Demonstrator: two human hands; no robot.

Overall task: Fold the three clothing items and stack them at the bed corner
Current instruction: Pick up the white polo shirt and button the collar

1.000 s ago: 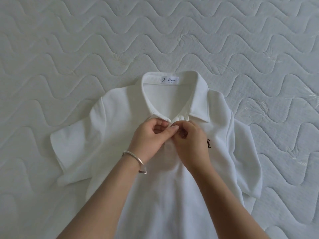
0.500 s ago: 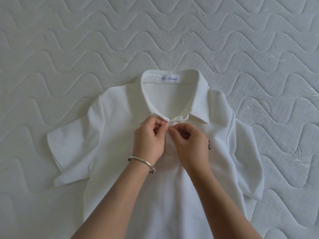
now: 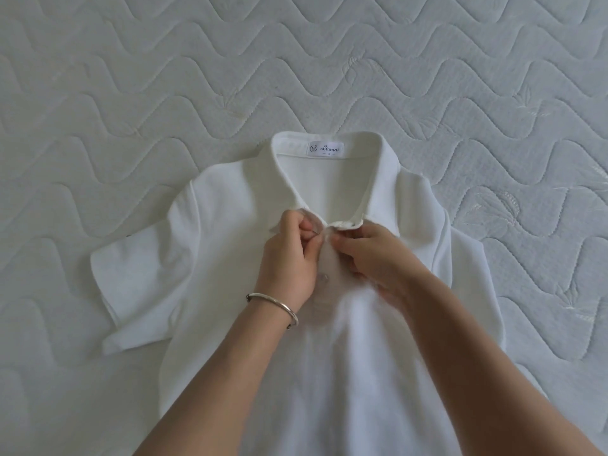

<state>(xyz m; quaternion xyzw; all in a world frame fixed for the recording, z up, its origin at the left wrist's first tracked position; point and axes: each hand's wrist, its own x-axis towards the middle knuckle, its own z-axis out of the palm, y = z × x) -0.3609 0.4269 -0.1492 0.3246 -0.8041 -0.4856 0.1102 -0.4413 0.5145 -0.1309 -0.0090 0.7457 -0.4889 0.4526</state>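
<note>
We read the neck label (image 3: 326, 149): circled M, script "L…". Polo shirt (image 3: 210, 258) lies collar away from us, lengthwise; left hand (image 3: 289, 258) and right hand (image 3: 378, 258) pinch its placket (image 3: 325, 286).

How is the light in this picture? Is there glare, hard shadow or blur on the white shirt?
Head view: soft, even light, no glare on the white shirt; only faint shadows beside the left hand and right hand; the collar label is sharp; the lower shirt front looks washed out; the mattress quilting is clear.
</note>
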